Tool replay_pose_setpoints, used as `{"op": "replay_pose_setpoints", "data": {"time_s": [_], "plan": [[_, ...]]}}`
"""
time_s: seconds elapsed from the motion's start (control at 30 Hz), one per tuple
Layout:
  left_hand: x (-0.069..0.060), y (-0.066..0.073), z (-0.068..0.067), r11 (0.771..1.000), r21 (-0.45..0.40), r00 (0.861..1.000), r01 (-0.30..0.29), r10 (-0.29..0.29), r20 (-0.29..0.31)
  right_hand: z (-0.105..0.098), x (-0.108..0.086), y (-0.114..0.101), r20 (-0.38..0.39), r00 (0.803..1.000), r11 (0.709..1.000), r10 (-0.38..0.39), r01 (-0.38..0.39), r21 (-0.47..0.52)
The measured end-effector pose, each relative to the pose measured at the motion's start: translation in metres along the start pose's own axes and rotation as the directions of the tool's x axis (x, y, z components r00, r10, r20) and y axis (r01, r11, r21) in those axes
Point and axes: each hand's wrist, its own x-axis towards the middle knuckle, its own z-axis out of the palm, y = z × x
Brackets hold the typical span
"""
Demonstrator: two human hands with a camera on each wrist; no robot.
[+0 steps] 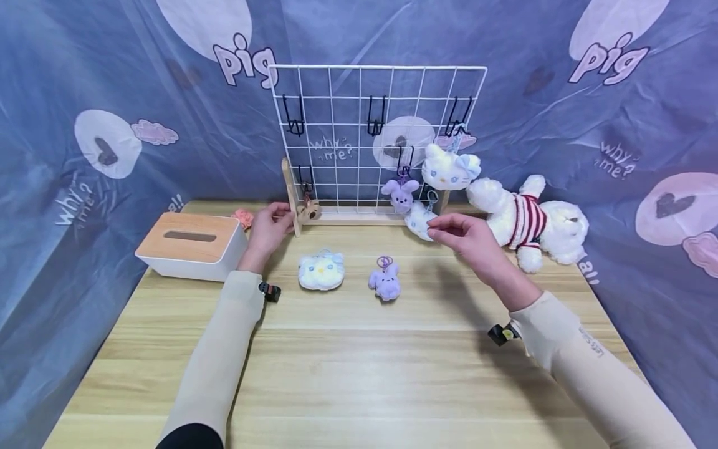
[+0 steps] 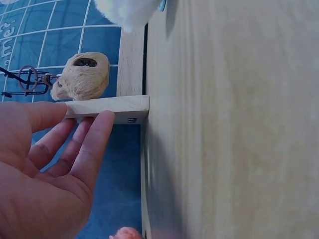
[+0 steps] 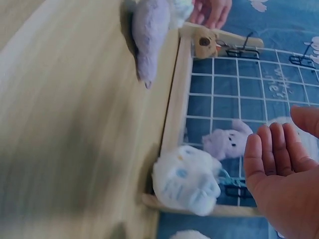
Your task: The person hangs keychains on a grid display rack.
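Observation:
My left hand [image 1: 268, 232] pinches the wooden side post [image 1: 290, 190] of a white grid rack [image 1: 360, 125]; the left wrist view has thumb and fingers on opposite sides of the wood. Right beside it a brown plush [image 2: 84, 75] hangs from a black hook. Loosely curved, the fingers of my right hand [image 1: 471, 240] are near a low-hanging white cat plush [image 3: 182, 177], with a visible gap in the right wrist view. A purple plush [image 1: 401, 194] and another white cat plush [image 1: 449, 169] also hang there. A white cat plush [image 1: 321, 272] and a purple plush [image 1: 385, 284] lie on the table.
At the left stands a white tissue box with a wooden lid [image 1: 187, 237], a small coral-coloured item [image 1: 243, 217] behind it. A white plush in a striped shirt [image 1: 527, 221] lies right of the rack. Black hooks [image 1: 376, 118] line the grid's upper part. Patterned blue cloth surrounds the table [image 1: 359, 374].

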Motion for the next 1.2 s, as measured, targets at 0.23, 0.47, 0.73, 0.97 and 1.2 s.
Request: {"op": "replay_pose_setpoints", "data": {"time_s": [0.23,0.47,0.73,0.97,1.2], "plan": [[0.001,-0.002,-0.001,1.0,0.007,1.0,0.003,-0.003,0.004,0.02,0.005,0.006,0.036,0.999,1.0,0.018,-0.017,-0.004],[0.0,0.002,-0.001,1.0,0.0,1.0,-0.008,0.008,0.008,0.033,0.014,0.007,0.07,0.998,0.999,0.006,-0.003,-0.035],[-0.001,0.005,0.0,1.0,0.015,1.0,-0.013,0.013,0.004,0.043,0.025,0.012,0.09,0.996,0.996,0.01,-0.002,-0.093],[0.0,0.004,-0.001,0.999,0.03,1.0,-0.025,0.025,-0.011,0.051,0.033,0.019,0.106,0.994,0.998,0.014,-0.007,-0.068],[-0.001,0.005,-0.001,0.999,0.026,1.0,-0.021,0.022,-0.017,0.062,0.038,0.025,0.147,0.989,0.994,0.016,-0.001,-0.106]]}}
